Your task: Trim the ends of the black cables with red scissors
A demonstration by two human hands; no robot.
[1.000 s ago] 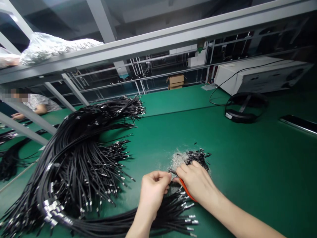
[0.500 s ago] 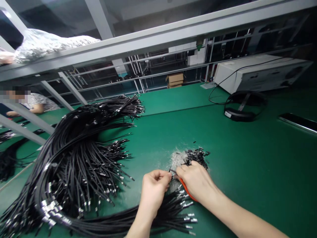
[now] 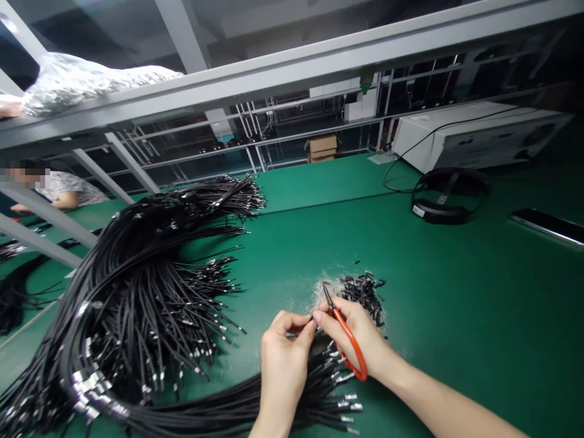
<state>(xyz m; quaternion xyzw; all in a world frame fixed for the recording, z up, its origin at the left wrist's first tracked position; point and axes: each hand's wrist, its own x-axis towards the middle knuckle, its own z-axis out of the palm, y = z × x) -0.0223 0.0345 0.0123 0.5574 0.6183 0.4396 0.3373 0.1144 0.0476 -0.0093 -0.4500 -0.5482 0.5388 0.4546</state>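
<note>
My right hand (image 3: 358, 331) holds red-handled scissors (image 3: 353, 344), their dark blades pointing up and away over the pale fluff. Its fingertips meet those of my left hand (image 3: 286, 347), which pinches a thin black cable end. Just beyond my right hand lies a pile of short black pieces (image 3: 365, 292) beside pale loose strands (image 3: 326, 289). Under and beside my hands runs a bundle of black cables (image 3: 205, 410) with silvery ends. A large heap of black cables (image 3: 155, 286) curves over the green table to the left.
The green table (image 3: 456, 292) holds a black headband-like device (image 3: 449, 198), a dark phone-like slab (image 3: 547, 226) and a white box-shaped unit (image 3: 474, 137). A metal shelf rail (image 3: 292, 67) crosses above, bearing a clear plastic bag (image 3: 91, 85). Another person (image 3: 68, 188) sits at far left.
The scissors have turned in my right hand; their blades now point upward, away from the cable end. My right fingertips have come against my left fingertips.
</note>
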